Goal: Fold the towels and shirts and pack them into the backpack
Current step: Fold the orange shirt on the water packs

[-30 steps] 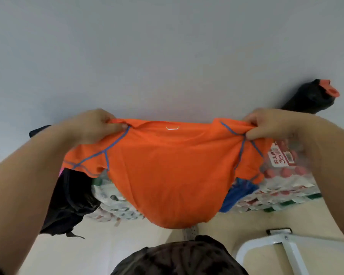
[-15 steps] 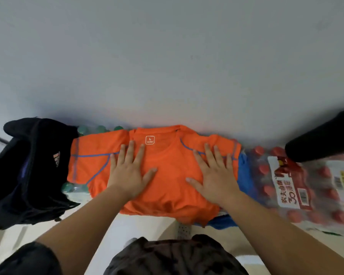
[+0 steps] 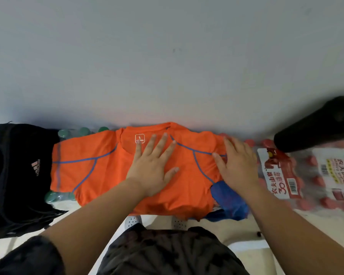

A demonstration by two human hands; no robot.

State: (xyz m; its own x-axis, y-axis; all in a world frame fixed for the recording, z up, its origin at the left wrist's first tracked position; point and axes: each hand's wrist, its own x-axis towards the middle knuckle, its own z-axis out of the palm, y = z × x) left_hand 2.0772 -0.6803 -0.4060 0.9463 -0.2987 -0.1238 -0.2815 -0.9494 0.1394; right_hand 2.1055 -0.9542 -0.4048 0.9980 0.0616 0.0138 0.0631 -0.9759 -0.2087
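Observation:
An orange shirt (image 3: pixel 99 165) with blue seams lies spread flat on packs of bottles against the wall, collar toward the wall. My left hand (image 3: pixel 153 165) presses flat on its chest, fingers apart, just below the collar label. My right hand (image 3: pixel 236 167) lies flat over the shirt's right shoulder and sleeve, fingers spread. A blue cloth (image 3: pixel 229 201) pokes out from under the shirt's right lower edge. The black backpack (image 3: pixel 18 175) with a pink logo sits at the left, touching the shirt's left sleeve.
Shrink-wrapped packs of red-capped bottles (image 3: pixel 306 175) fill the right side, green-capped bottles (image 3: pixel 83 131) show behind the shirt. A black object (image 3: pixel 322 130) lies on the right packs. A white frame (image 3: pixel 246 245) and pale floor are below.
A second ago both hands held the shirt up by its shoulders. It was then laid flat; since half a second ago both hands have slid rightward across it.

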